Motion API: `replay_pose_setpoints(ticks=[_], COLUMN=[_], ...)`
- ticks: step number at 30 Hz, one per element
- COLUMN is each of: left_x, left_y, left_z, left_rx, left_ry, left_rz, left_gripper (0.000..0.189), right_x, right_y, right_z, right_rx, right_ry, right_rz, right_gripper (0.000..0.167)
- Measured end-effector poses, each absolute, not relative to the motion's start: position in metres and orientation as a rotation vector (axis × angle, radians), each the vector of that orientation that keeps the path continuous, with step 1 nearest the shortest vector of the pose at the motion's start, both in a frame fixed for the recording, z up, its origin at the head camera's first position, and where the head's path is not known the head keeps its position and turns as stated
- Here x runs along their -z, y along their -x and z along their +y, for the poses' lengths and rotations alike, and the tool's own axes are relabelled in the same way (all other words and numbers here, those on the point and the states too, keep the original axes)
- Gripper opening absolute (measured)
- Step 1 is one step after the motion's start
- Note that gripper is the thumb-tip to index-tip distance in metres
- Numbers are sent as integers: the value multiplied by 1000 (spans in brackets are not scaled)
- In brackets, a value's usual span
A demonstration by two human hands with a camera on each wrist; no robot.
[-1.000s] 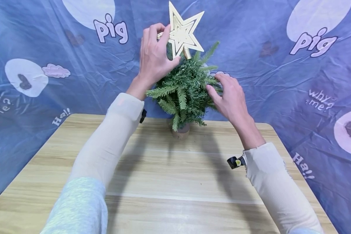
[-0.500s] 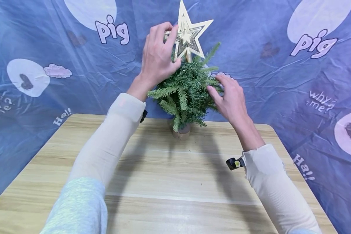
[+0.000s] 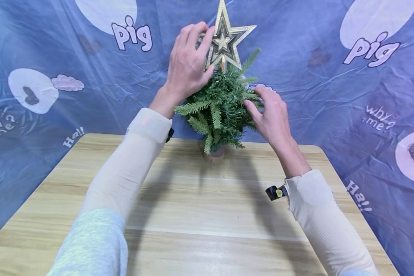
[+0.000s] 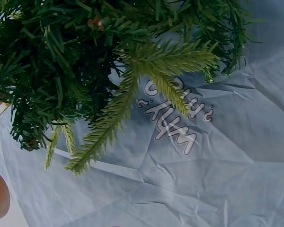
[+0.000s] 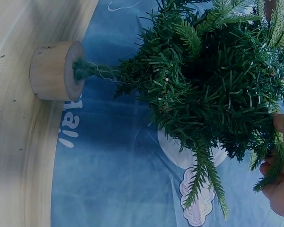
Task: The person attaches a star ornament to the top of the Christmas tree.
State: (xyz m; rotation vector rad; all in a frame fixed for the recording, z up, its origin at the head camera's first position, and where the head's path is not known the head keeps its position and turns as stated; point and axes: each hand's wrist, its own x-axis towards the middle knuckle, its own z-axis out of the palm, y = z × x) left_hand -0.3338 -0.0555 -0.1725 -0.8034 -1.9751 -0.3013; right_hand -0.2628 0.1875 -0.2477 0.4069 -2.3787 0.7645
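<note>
A small artificial Christmas tree (image 3: 224, 103) stands on a round wooden base (image 5: 52, 71) near the table's back edge. On its top is a gold star topper (image 3: 222, 40), upright and facing the head camera. My left hand (image 3: 188, 61) holds the star's left side, thumb by its lower left point; the fingers hide its left tip. My right hand (image 3: 272, 115) grips the tree's right side, with a branch tip (image 5: 274, 172) between its fingers in the right wrist view. Mostly green branches (image 4: 109, 123) fill the left wrist view, and the left fingers' grip is out of sight there.
The light wooden table (image 3: 200, 214) reaches towards me. Close behind its back edge hangs a blue printed cloth (image 3: 307, 84), which also runs along both sides. A black strap piece (image 3: 276, 192) sticks out at the right cuff.
The star has turned upright from its leftward tilt and shifted slightly right; its front now shows detail. My left hand moved a little right with it. The right hand stays at the tree.
</note>
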Motion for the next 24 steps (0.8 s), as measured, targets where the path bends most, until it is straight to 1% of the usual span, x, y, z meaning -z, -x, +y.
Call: replay_pose_setpoints(ticks=[8, 15, 24], left_x=[177, 173, 173], left_y=[335, 335, 334], left_z=[-59, -57, -58], left_rx=[343, 321, 298], left_ry=[783, 820, 822], left_rz=[-1988, -1971, -1983], left_gripper=[73, 67, 66], right_x=[249, 245, 239], right_y=[263, 261, 258], right_z=[188, 189, 191], right_rx=[-756, -736, -700], right_ry=[-413, -422, -453], right_rz=[-2374, -2381, -2417], right_gripper=[50, 49, 55])
